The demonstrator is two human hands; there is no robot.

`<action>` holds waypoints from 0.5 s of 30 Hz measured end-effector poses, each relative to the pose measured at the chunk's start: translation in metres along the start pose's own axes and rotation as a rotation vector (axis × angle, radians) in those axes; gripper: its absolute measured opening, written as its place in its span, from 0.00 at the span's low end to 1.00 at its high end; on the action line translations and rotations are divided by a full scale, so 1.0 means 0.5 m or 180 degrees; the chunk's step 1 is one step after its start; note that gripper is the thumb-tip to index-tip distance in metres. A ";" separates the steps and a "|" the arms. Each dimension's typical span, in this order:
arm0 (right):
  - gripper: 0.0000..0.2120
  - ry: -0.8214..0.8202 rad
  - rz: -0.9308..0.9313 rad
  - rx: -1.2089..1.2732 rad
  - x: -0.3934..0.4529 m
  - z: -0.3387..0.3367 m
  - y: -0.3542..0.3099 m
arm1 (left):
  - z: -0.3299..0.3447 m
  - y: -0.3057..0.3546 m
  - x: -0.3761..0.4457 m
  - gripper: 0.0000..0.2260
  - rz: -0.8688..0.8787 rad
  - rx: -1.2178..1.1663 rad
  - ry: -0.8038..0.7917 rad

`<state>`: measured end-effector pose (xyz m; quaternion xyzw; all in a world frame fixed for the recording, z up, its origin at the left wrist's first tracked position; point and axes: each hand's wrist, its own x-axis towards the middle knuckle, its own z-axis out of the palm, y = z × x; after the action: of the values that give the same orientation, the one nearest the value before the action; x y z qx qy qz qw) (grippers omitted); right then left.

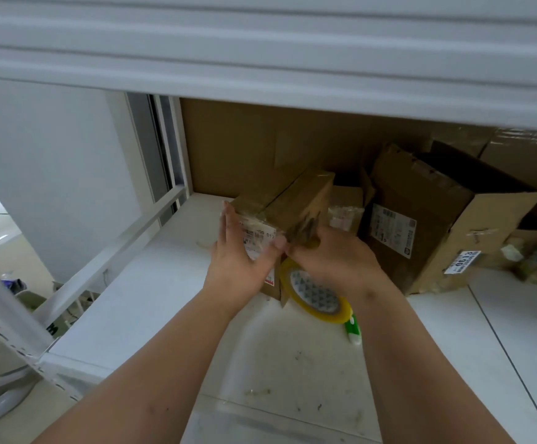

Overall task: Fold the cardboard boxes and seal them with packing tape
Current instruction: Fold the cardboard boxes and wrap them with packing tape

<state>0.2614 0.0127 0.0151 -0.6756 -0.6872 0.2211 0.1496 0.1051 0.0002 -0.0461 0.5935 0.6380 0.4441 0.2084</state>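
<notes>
Pressing my flat left hand [239, 251] on the box [280, 216] — right hand [328, 257] pinching its near corner, tape roll [313, 291] just beneath

White shelf [164, 302], stained near front. Green pen [353, 330] lying on shelf. Upper shelf [260, 52] overhead. Grey wall [52, 161] left of shelf. Metal post [7, 322] with holes at shelf's left front corner.
</notes>
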 end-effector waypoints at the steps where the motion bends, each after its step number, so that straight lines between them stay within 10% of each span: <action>1: 0.21 -0.0175 0.0044 0.0369 -0.004 -0.007 0.001 | -0.002 0.002 0.001 0.55 -0.0036 -0.0048 -0.0004; 5: 0.05 -0.0610 0.0101 0.1611 -0.027 -0.019 0.026 | -0.018 0.000 0.026 0.57 -0.0014 -0.0183 0.0022; 15: 0.18 -0.1113 -0.0232 0.3658 -0.071 0.060 0.093 | -0.032 -0.021 0.055 0.48 -0.0014 -0.0268 -0.0151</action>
<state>0.2879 -0.0263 -0.0311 -0.4161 -0.4948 0.6597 0.3832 0.0805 0.0221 -0.0390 0.5931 0.6150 0.4559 0.2493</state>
